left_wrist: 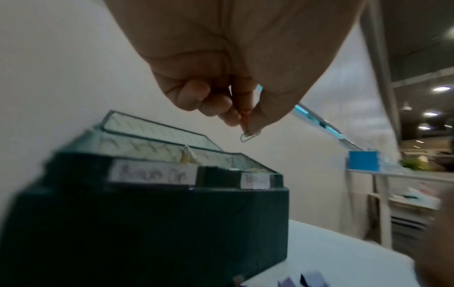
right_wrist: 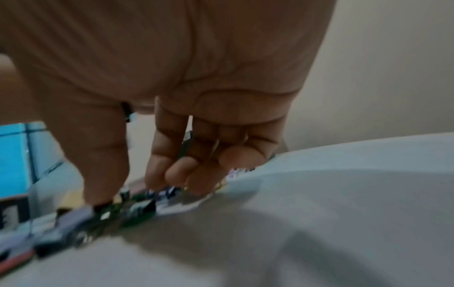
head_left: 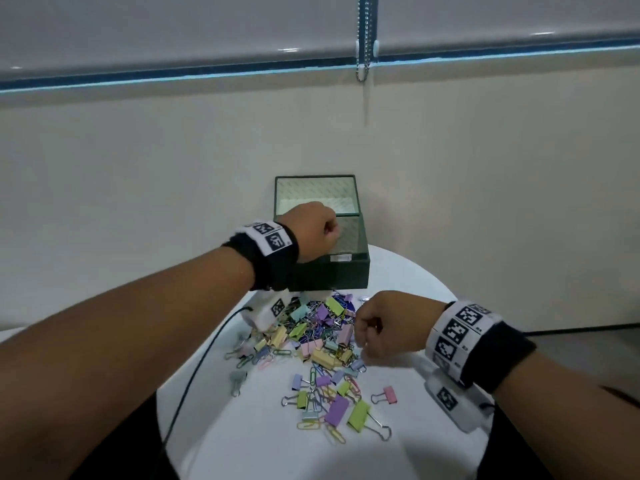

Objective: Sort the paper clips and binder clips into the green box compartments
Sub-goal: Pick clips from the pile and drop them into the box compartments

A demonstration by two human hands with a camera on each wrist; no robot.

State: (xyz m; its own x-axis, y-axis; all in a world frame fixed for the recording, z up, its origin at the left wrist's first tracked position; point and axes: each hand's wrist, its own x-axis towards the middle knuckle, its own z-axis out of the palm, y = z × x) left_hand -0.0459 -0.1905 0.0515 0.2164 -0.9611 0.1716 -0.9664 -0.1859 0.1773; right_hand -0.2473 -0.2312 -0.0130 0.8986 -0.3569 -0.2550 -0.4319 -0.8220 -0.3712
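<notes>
A dark green box (head_left: 332, 275) stands at the table's far edge with its lid up against the wall. My left hand (head_left: 327, 230) hovers over its left side with the fingers curled. In the left wrist view, the left hand (left_wrist: 245, 120) pinches a thin paper clip (left_wrist: 250, 134) in the air above the box (left_wrist: 147, 223), toward the right-hand label. A mixed pile of pastel binder clips and paper clips (head_left: 318, 337) lies in front of the box. My right hand (head_left: 367, 330) reaches down onto the pile's right edge. A thin wire clip (right_wrist: 185, 144) shows between its curled fingers (right_wrist: 181, 170).
The round white table (head_left: 263, 445) ends close behind the box, at the wall. Two paper labels (left_wrist: 152, 174) (left_wrist: 255, 180) sit on the box's front rim. A black cable (head_left: 194, 368) runs across the table's left side. Loose clips (head_left: 346, 410) are scattered toward me.
</notes>
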